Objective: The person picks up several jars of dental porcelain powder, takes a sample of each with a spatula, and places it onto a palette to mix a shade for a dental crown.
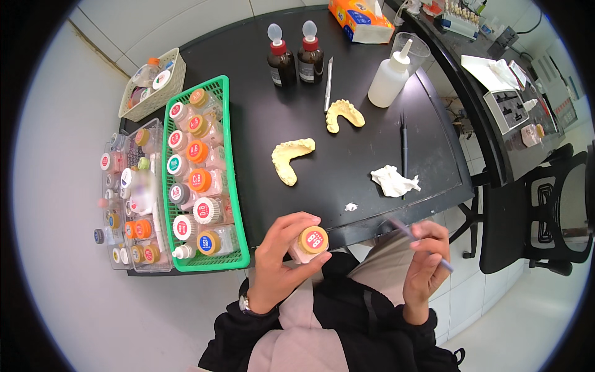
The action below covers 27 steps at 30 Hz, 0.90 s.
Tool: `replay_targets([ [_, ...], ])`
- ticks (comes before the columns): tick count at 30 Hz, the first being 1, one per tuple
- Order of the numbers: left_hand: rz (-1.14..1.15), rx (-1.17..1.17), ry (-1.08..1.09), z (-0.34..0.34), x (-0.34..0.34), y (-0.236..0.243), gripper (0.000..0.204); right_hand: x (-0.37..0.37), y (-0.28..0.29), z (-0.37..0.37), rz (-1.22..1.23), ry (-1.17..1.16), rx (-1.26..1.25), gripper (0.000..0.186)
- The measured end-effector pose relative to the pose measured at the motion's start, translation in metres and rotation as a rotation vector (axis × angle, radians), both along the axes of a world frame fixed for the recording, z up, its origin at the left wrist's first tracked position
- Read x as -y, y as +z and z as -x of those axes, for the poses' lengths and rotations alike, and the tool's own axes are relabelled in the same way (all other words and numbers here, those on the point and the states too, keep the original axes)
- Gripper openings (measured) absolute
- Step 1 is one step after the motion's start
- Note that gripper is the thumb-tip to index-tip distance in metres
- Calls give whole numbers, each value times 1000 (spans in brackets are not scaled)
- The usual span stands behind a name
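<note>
My left hand (273,266) grips a small clear jar (304,251) of pinkish powder between thumb and fingers, with its gold lid still on and facing up. My right hand (426,263) pinches a slim purplish-grey stick-like tool (401,229), blurred by motion; its kind is unclear. Both hands are above my lap, at the table's front edge. On the black table (266,111) beyond them lie two yellowish dental casts, a nearer one (286,160) and a farther one (344,115). A crumpled white tissue (395,181) lies over a dark thin-handled tool (405,146).
Left of me, a green basket (228,167) holds several lidded jars, beside clear bins (162,204) and a cream basket (170,77). At the back stand two brown dropper bottles (282,67), a white squeeze bottle (387,80) and a tissue pack (365,28). A black chair (505,223) is at right.
</note>
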State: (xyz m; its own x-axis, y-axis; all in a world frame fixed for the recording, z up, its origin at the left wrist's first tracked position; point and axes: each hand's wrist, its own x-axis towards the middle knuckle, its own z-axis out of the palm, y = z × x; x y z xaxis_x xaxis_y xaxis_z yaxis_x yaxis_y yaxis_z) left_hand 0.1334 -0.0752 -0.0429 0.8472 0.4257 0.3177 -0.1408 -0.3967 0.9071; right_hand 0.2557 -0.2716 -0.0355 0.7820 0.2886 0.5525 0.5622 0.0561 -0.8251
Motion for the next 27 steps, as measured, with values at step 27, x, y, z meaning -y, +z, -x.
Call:
replay_targets([
  [27,1149,-37,-445,-8,12,11,45,-57,86,-40,647,592,324,12],
])
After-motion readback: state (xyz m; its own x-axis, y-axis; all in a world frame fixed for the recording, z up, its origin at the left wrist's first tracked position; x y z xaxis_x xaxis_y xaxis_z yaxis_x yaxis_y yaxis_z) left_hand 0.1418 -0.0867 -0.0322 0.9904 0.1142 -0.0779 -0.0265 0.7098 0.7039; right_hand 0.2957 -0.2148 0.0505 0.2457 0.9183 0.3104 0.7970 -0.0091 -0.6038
